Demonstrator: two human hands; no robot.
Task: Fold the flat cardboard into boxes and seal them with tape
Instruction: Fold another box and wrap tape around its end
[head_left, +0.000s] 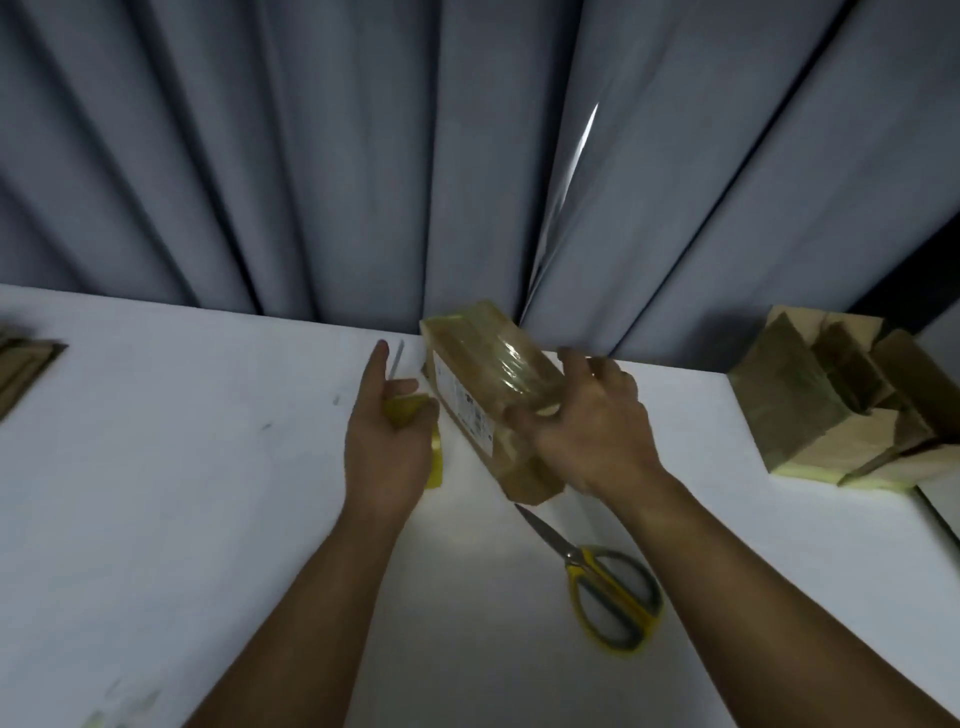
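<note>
Head view: the right hand (587, 431) grips a taped cardboard box (483, 379) at its near right end, w/ the thumb on the top face and the fingers curled round the far side. The box is tilted and its long axis runs from the far table edge toward the person. Its top is covered w/ shiny clear tape, and a white label (462, 402) sits on its left face. Whether its near bottom corner touches the white table (208, 467), I cannot tell.

The left hand (387, 436) is just beside the box's left face, apart from it. It holds a yellow tool (413, 410) in curled fingers, w/ the index finger stretched forward. A thin pale tip comes out of the tool toward the curtain (311, 156). It is too blurred to say what it is.

The scissors (597, 577), w/ yellow and grey handles, lie closed on the table. Their tip points at the box's near corner, very near it, and the handles are beside the right forearm.

A pile of finished boxes (831, 410) stands at the far right corner, well apart from the right hand, w/ a bare strip of table between. A stack of flat cardboard (26, 369) lies at the left edge, cut by the frame. Between it and the left hand there is wide bare table. The grey curtain hangs directly behind the far table edge, and the box's far end is close to it.
</note>
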